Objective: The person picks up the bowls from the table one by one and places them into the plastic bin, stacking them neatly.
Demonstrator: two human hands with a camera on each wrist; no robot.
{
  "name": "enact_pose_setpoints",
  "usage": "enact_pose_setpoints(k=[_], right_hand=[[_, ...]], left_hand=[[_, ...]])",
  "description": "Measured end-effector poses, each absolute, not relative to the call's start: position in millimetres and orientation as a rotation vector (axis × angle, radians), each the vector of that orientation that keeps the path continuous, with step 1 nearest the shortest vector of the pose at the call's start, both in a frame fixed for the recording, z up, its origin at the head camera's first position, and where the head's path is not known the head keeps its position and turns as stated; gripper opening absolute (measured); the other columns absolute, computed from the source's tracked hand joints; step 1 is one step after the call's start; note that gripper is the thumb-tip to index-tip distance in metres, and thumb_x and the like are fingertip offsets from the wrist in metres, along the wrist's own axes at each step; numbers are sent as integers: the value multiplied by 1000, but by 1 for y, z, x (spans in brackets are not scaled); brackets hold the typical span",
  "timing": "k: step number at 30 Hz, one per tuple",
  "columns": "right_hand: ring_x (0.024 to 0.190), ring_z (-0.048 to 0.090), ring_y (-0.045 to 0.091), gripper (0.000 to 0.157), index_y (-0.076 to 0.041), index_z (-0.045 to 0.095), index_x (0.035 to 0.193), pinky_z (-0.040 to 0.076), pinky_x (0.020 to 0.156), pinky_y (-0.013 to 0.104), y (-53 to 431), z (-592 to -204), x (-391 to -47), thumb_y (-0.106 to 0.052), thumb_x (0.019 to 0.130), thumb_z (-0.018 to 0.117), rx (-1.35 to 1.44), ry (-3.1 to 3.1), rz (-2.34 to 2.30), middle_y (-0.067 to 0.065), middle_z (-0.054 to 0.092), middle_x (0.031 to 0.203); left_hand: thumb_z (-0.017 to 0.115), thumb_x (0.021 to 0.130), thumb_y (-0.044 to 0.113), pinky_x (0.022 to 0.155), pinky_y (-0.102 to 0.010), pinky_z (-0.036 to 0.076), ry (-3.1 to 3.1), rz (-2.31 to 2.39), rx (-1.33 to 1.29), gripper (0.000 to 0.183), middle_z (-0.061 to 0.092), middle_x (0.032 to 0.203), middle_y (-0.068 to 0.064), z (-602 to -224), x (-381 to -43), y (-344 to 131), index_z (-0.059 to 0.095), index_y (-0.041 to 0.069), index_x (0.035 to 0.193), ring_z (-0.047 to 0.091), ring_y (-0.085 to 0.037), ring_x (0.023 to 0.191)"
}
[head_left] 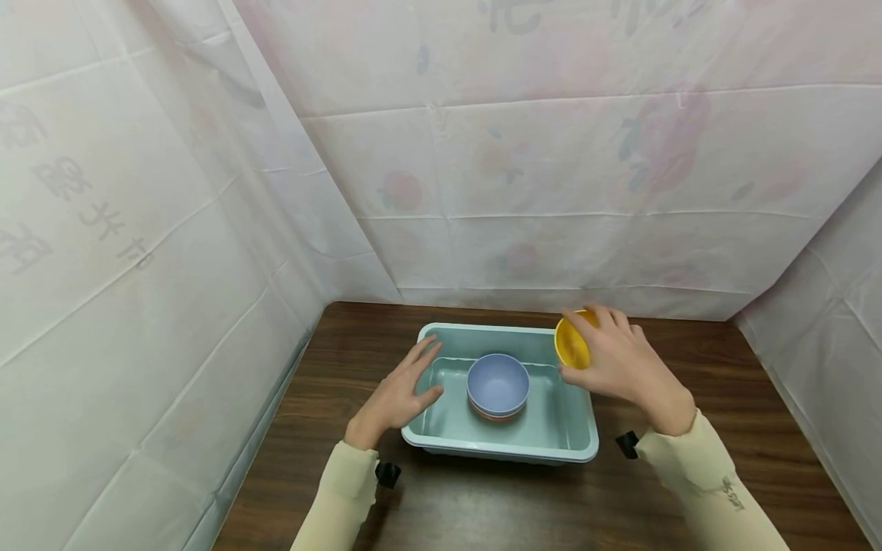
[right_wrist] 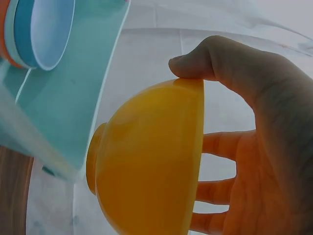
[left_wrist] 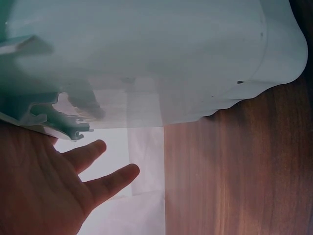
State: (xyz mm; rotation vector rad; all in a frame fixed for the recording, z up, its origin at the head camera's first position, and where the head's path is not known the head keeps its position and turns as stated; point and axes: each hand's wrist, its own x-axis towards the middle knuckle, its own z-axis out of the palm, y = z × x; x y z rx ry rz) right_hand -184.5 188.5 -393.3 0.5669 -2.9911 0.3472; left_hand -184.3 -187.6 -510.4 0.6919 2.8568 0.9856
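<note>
A yellow bowl (head_left: 572,343) is gripped by its rim in my right hand (head_left: 616,360), tilted on its side above the right edge of a light green basin (head_left: 499,451). The right wrist view shows the thumb on one side of the yellow bowl (right_wrist: 151,152) and the fingers across its mouth. Inside the basin stands a stack of bowls, with a blue bowl (head_left: 498,384) on top and an orange one lower down. At the basin's left rim is my left hand (head_left: 396,394), fingers spread and holding nothing. In the left wrist view the left hand (left_wrist: 44,181) is beside the basin wall.
The basin stands on a dark brown wooden table (head_left: 482,501). White printed sheets (head_left: 551,191) hang behind the table and along both sides. A black wrist device (head_left: 387,474) sits at the left cuff, another (head_left: 627,445) at the right.
</note>
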Motion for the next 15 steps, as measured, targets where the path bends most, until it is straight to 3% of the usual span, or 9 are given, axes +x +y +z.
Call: enact_pose_setpoints(k=[15], right_hand=[[129, 45, 43, 87, -22, 45, 156, 44, 96, 63, 156, -402, -201, -51, 80, 77, 754, -2957, 430, 18, 43, 152]], left_hand=[[62, 101, 35, 112, -56, 43, 2858, 988, 702, 75, 14, 174, 4, -511, -185, -188, 27, 16, 165, 31, -26, 155]])
